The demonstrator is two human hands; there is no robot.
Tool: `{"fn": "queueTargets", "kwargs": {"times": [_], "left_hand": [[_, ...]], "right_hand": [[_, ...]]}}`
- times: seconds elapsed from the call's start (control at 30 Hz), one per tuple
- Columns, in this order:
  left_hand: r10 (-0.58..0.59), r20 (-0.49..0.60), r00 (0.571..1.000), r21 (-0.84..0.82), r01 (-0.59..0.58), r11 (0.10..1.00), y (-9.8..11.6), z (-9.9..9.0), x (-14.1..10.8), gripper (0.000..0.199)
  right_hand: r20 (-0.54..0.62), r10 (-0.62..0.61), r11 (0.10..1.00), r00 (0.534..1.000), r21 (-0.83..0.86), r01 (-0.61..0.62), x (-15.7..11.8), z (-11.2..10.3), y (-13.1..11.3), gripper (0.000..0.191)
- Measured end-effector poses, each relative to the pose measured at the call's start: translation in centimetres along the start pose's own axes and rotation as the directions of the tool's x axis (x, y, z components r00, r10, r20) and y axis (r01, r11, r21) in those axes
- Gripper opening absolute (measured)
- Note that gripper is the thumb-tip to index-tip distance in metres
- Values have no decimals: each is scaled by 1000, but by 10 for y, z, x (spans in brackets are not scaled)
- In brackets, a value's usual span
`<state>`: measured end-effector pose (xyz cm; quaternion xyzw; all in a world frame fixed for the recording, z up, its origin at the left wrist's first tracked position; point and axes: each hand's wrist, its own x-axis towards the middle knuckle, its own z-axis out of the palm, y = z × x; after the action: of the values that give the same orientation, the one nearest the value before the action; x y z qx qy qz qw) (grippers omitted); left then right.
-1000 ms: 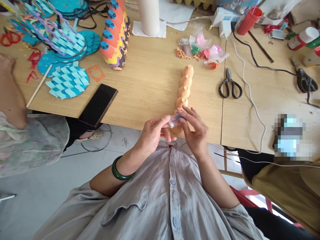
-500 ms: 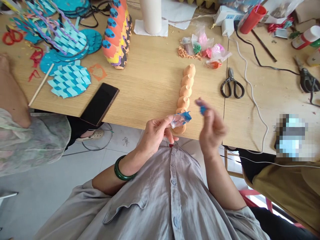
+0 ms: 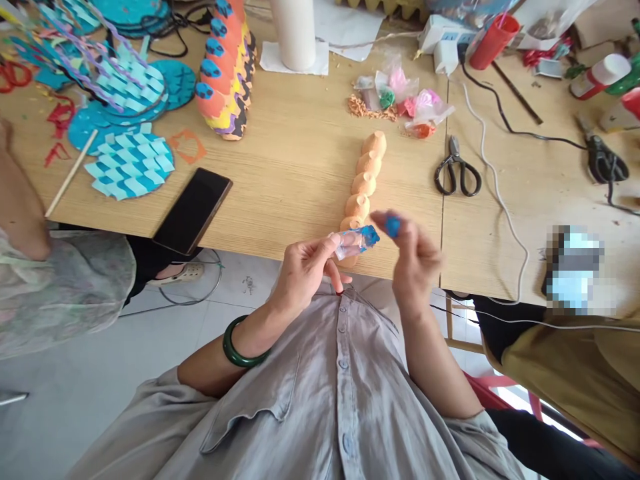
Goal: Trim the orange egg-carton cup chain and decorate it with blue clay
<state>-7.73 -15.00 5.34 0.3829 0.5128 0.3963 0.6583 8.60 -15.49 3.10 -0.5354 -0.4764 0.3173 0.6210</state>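
Note:
Between the thumb and fingers of my left hand is a small clear plastic bag with blue clay at its far end. My right hand, blurred by motion, pinches a blue clay lump just right of the bag. A peach-coloured row of rounded segments lies on the table beyond my hands, its near end partly hidden by the bag. Small bags of coloured clay lie farther back.
Black-handled scissors lie to the right, near a white cable. A black phone, blue scaly discs and an orange segmented model are on the left. A person's arm rests at the far left.
My right hand has moved left, closer to the bag, with the blue lump. The whole view has shifted slightly. My left hand still holds the bag.

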Motion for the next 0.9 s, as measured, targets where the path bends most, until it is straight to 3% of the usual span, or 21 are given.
{"fn": "queueTargets", "kwargs": {"times": [0.07,0.1,0.23,0.27,0.33,0.43,0.6,0.8,0.9], "left_hand": [[3,-1,1000,-9,-3,1000,-1,0,0,46],[4,-6,1000,-7,-4,1000,-1,0,0,46],[39,-16,999,46,-39,998,-2,2,-2,46],[54,-15,998,57,-53,997,-2,2,-2,46],[72,-13,997,60,-71,996,-2,1,-3,46],[87,-21,996,31,-86,996,-1,1,-2,44],[110,-27,994,-100,-112,989,0,4,3,40],[-63,137,989,-330,106,938,6,1,15,35],[-16,127,992,-349,60,935,9,-3,19,26]], "right_hand": [[-162,-5,998,987,56,14,2,-2,-1,36],[-161,-38,999,986,26,43,2,-2,-1,34],[180,-94,981,979,-150,121,-1,-2,-2,25],[193,-73,985,979,-139,101,-1,-1,-3,25],[37,-16,999,999,-50,18,2,-2,-5,29],[-152,99,989,983,124,-81,9,-5,-8,32],[-40,241,952,970,205,-229,1,-2,-8,30],[4,206,965,979,164,-204,-4,7,-10,28],[9,163,977,987,135,-163,5,0,-10,31]]}}
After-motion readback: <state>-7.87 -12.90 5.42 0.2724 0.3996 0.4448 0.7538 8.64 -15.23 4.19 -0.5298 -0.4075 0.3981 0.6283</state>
